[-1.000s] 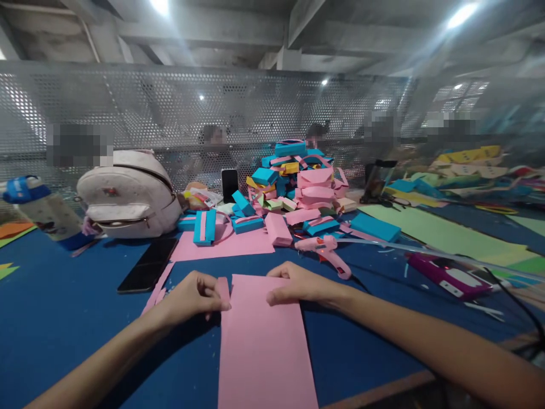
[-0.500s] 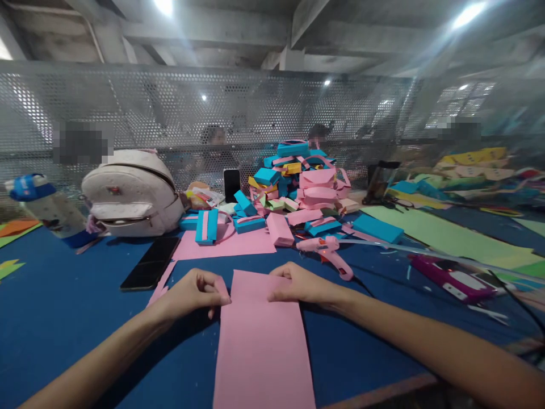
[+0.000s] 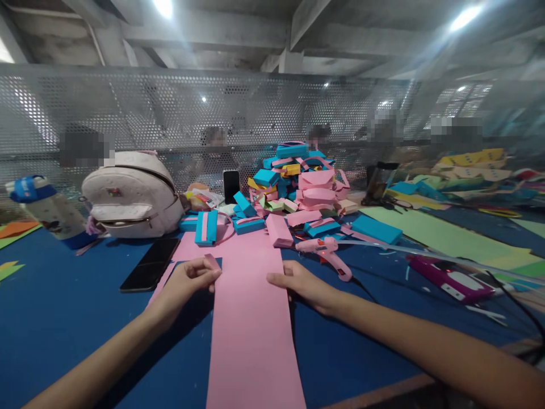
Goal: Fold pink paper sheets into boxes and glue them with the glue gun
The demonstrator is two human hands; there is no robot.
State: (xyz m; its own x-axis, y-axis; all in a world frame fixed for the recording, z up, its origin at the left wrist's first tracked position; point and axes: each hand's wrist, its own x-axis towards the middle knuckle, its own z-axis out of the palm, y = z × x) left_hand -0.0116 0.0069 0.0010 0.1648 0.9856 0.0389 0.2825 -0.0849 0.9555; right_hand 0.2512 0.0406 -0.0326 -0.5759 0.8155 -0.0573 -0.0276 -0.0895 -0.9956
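A long sheet of pink paper (image 3: pixel 253 341) runs up the middle from the table's near edge. My left hand (image 3: pixel 192 281) is closed at its left edge, thumb and fingers pinched together, with a small pink flap of paper (image 3: pixel 212 262) showing above the fingers. Whether that flap belongs to the long sheet I cannot tell. On the opposite edge my right hand (image 3: pixel 303 284) grips the sheet, thumb on top and fingers partly hidden underneath. The sheet's far end blends into another pink sheet (image 3: pixel 187 245) lying behind it.
Behind stands a heap of blue and pink paper boxes (image 3: pixel 317 196). A pink glue gun (image 3: pixel 326 250) lies right of the sheet, near a purple device (image 3: pixel 451 278) with cables. Leftward are a black phone (image 3: pixel 150 264), a white backpack (image 3: pixel 131 196) and a bottle (image 3: pixel 51 213).
The long pink sheet has moved away from me and slightly left, its far end now over the pink sheet behind. My left hand has shifted slightly left; the right hand's grip has turned slightly.
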